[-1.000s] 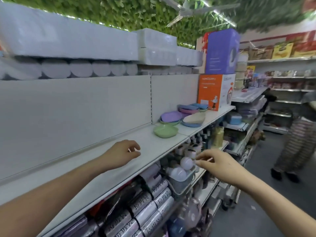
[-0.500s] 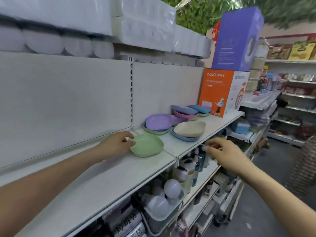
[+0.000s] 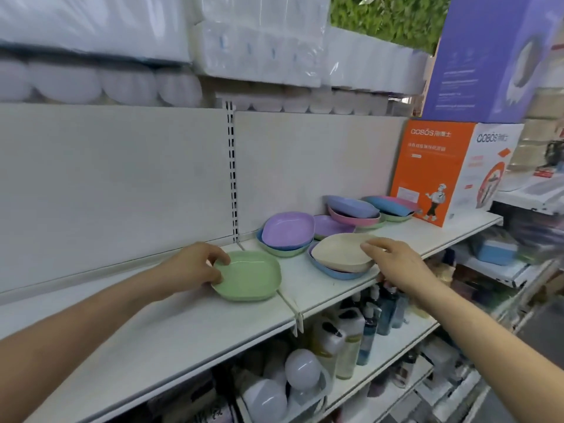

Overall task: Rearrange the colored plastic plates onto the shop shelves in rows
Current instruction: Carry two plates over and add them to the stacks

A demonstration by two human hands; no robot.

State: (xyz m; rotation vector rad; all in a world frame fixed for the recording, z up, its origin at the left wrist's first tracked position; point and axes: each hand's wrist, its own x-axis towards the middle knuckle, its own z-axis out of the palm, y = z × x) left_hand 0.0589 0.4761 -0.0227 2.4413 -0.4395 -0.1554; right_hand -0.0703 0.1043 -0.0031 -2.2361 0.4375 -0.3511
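So, one green plate [image 3: 247, 276] sits alone on the white shelf [image 3: 183, 325], with the left hand [image 3: 195, 267] pinching its rim. The right hand [image 3: 396, 264], fingers loose, touches one beige plate [image 3: 341, 251] stacked on a blue plate [image 3: 332, 271]. Two purple plates [image 3: 288, 230] sit behind. The orange box [image 3: 433, 169] reads "QOBOS".

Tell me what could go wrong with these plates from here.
1. The beige plate lies tilted on a blue plate near the front edge of the shelf; the right hand could knock it off.
2. The left hand holds the green plate only by its rim, so it may slip.
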